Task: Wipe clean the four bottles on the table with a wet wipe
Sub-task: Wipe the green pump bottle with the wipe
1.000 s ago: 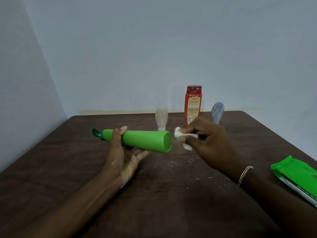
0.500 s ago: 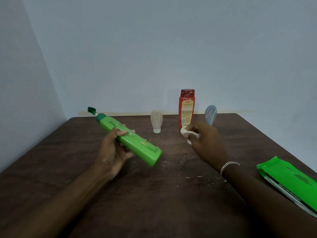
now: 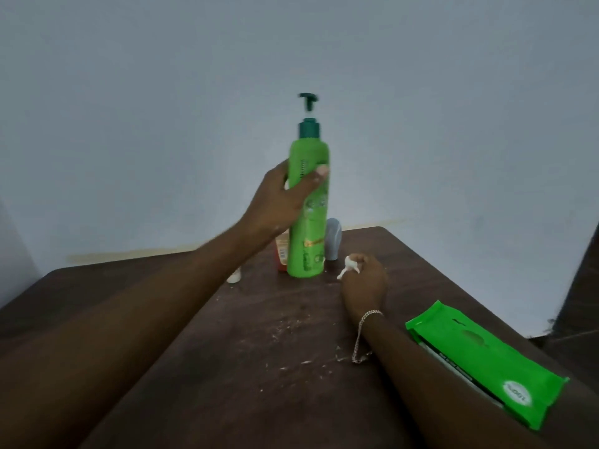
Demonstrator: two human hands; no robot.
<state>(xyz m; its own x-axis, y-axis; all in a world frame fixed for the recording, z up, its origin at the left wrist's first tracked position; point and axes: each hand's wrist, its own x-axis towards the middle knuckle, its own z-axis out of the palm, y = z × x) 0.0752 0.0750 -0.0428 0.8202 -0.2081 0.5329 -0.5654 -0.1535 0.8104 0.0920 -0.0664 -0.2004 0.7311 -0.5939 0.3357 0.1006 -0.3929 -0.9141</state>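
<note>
Hiding most of red bottle (image 3: pixel 281 251) — green bottle (image 3: pixel 309 218) | clear bottle (image 3: pixel 234 276) behind forearm (image 3: pixel 168 299)

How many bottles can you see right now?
4. The green pump bottle is held upright by the left hand; the red bottle and grey bottle peek out behind it; the pale bottle is mostly hidden by the left forearm.

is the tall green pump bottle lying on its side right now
No, the tall green pump bottle stands upright with its dark green pump on top, gripped around the middle by the left hand.
</note>
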